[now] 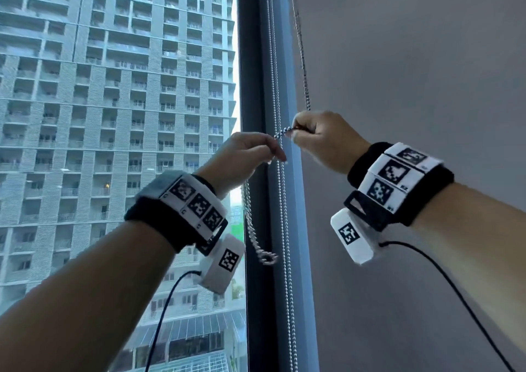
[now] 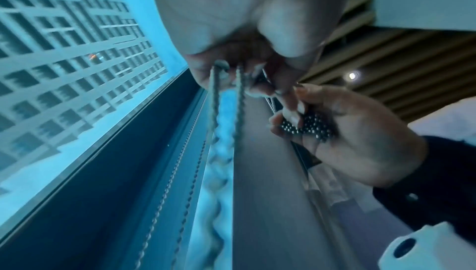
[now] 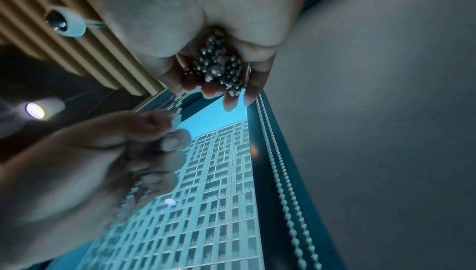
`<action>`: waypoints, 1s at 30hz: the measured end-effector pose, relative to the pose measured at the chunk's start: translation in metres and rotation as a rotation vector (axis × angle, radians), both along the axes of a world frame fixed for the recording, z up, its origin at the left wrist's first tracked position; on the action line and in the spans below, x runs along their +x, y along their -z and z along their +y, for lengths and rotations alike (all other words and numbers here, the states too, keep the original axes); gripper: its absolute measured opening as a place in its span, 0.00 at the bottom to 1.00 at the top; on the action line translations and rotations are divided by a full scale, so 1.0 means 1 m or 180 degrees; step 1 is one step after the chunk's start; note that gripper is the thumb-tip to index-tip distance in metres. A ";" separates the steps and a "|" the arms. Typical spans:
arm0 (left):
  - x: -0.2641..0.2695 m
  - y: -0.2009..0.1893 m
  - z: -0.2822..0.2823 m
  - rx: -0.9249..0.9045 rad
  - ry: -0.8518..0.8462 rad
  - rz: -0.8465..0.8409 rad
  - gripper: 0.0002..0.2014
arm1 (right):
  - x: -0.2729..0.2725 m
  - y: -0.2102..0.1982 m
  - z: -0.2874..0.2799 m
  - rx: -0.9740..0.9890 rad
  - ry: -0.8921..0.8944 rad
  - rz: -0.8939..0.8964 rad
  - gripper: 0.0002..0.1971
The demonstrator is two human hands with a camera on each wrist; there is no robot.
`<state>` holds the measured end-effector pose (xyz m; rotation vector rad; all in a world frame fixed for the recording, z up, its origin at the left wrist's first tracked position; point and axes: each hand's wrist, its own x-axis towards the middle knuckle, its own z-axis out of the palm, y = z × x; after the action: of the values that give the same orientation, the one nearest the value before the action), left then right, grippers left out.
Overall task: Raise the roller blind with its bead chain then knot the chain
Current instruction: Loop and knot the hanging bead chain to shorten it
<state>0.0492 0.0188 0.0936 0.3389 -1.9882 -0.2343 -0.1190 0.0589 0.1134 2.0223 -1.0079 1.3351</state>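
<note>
Beside the dark window frame [image 1: 252,58], both hands are raised with the bead chain [image 1: 281,133] stretched between them. The left hand [image 1: 242,155] pinches the chain between thumb and fingertips, just in front of the frame's inner edge; below it a doubled length hangs down and ends in a small loop [image 1: 267,257] that swings free of the glass [image 1: 113,115]. The right hand [image 1: 324,141] is clenched round a bunched mass of beads, which the right wrist view shows packed into the palm [image 3: 219,67]. From the top of that fist one strand [image 1: 301,52] runs up and out of view, close to the grey wall [image 1: 412,72].

A second pair of bead strands [image 1: 284,229] hangs straight down along the frame's right edge, untouched, passing just behind the gap between the hands. The two hands are near each other but apart, with only a short run of beads between them.

Left of the frame the pane is wide and shows a tower block [image 1: 113,72] outside. Right of it the wall is bare. Cables [image 1: 455,292] trail down from the wrist bands [image 1: 398,183].
</note>
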 end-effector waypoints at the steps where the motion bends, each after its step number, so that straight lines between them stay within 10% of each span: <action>1: -0.004 -0.004 0.000 -0.0084 -0.0059 0.0136 0.15 | 0.001 -0.002 0.000 0.0109 -0.0188 -0.0225 0.14; 7: -0.041 -0.029 -0.005 -0.0210 -0.0505 0.0338 0.18 | 0.008 -0.014 -0.002 0.0822 -0.2188 -0.2043 0.13; 15: -0.051 -0.038 -0.009 0.0645 0.0469 0.0802 0.14 | 0.002 -0.014 -0.005 0.1285 -0.3524 -0.3266 0.08; 24: -0.060 -0.030 -0.008 0.1081 0.0661 0.0967 0.11 | 0.010 -0.013 -0.023 -0.0268 -0.0138 -0.1791 0.10; 30: -0.045 -0.030 -0.011 0.1247 0.0903 0.0434 0.18 | 0.014 -0.024 -0.004 0.1187 -0.0486 -0.1529 0.16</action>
<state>0.0042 0.0078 0.1240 0.2780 -1.8441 -0.8128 -0.1046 0.0546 0.1369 2.1208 -1.4233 1.8910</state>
